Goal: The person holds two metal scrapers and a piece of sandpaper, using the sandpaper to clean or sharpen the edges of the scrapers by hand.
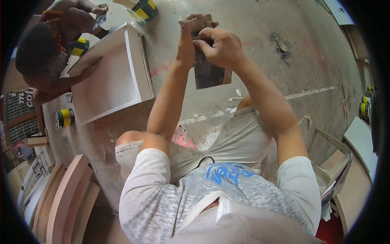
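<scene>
Out in front of me, both arms stretch forward over the floor. A dark brown sheet (209,75), which looks like sandpaper, hangs from my hands with a paler strip along its right edge. My left hand (187,42) is closed around its upper part from the left, fingers curled over the top. From the right, my right hand (222,45) pinches the sheet between thumb and bent fingers, close to the left palm. A brown piece (206,21) sticks up by the left fingertips; whether it belongs to the same sheet I cannot tell.
At the left, a co-worker (48,57) leans over a pale open box-like panel (109,81). Black-and-yellow cans (65,118) stand around it. Curved wooden pieces (67,199) lie lower left. A chair-like frame (333,158) and boards (361,142) are at the right.
</scene>
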A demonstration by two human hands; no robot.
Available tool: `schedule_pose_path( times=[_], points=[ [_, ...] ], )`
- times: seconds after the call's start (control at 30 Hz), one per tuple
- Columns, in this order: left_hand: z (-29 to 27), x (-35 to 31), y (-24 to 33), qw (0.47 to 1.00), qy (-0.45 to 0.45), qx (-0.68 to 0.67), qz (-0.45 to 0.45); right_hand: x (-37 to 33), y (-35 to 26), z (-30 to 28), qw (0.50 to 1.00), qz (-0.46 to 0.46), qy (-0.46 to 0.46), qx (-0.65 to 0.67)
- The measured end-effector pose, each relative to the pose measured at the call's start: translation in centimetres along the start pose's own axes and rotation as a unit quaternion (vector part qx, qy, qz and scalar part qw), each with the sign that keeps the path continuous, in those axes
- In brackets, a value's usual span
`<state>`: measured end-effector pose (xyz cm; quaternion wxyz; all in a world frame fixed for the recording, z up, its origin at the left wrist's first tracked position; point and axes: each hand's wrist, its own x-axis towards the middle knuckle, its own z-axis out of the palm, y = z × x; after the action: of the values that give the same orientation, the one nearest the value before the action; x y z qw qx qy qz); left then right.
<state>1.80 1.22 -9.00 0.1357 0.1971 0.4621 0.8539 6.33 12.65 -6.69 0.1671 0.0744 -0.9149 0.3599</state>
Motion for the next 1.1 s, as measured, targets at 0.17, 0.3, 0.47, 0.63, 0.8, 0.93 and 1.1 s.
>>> schedule_pose_path(
  times=[0.17,0.3,0.47,0.63,0.8,0.93,1.1],
  points=[
    [-1.8,1.8,0.4,0.995,0.083,-0.05,-0.016,0.7,0.7,-0.4,0.997,0.047,-0.015,0.054],
    [-7.7,5.1,0.1,0.966,0.235,-0.086,0.063,1.3,1.2,-1.7,0.967,0.112,0.112,0.198],
    [-1.4,3.3,-1.9,0.984,0.094,0.052,-0.14,1.0,2.7,-0.6,0.983,0.118,0.057,0.13],
    [1.0,2.1,-1.4,0.93,-0.027,-0.334,-0.148,0.7,3.6,-0.3,0.978,0.132,-0.005,0.159],
    [-0.8,2.5,0.6,0.978,-0.099,-0.148,-0.109,1.0,3.7,-3.0,0.988,0.138,-0.041,0.049],
    [0.7,2.2,1.0,0.967,-0.086,-0.188,-0.148,0.4,3.6,-2.4,0.989,0.102,0.029,-0.1],
    [0.2,1.4,0.9,0.966,-0.068,-0.196,-0.156,0.0,2.4,-1.6,0.989,0.072,0.031,-0.123]
  ],
)
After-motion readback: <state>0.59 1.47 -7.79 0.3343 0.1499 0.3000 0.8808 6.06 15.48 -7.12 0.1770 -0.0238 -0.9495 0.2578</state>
